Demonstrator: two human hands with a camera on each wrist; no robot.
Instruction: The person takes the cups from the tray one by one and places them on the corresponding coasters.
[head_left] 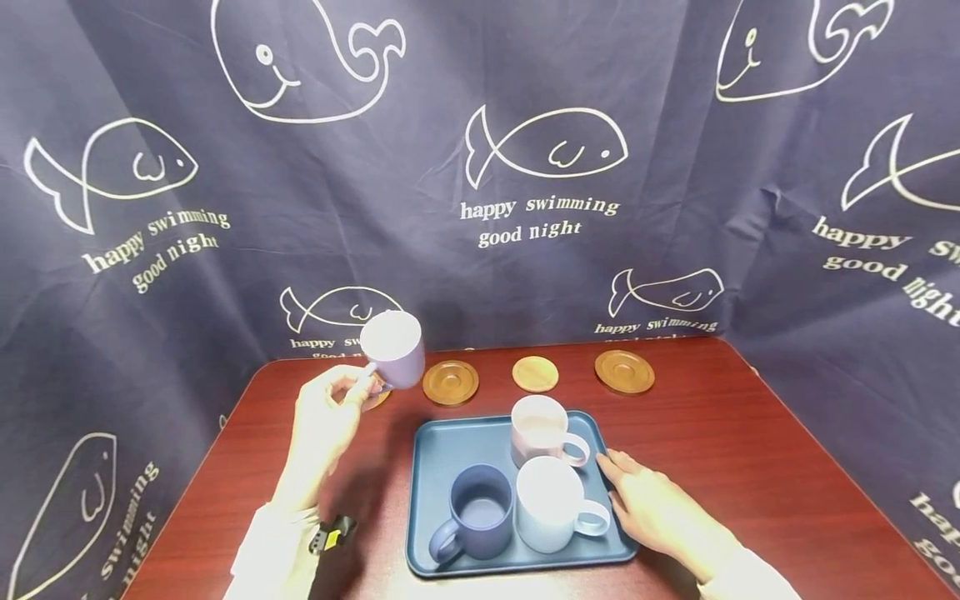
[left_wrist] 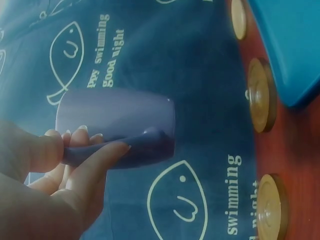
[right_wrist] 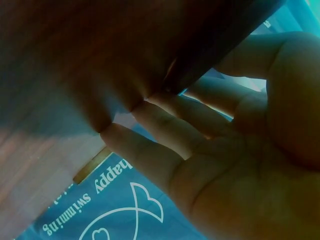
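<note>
My left hand (head_left: 326, 421) pinches the handle of a lavender mug (head_left: 401, 367) and holds it in the air over the leftmost coaster (head_left: 378, 400), which it partly hides. In the left wrist view, thumb and fingers close on the handle (left_wrist: 142, 141). On a blue tray (head_left: 431, 458) stand three mugs: a pale pink mug (head_left: 522, 454) at the back, a pale blue mug (head_left: 542, 529) in front of it and a dark blue mug (head_left: 489, 533) to the left. At the tray's right edge, my right hand (head_left: 660, 508) rests with fingers extended, touching the rim.
Along the back of the red-brown table (head_left: 705, 417) lie a dark wooden coaster (head_left: 450, 383), a lighter one (head_left: 536, 374) and another dark one (head_left: 625, 372). A dark curtain (head_left: 540, 275) with white fish drawings hangs behind the table and at both sides.
</note>
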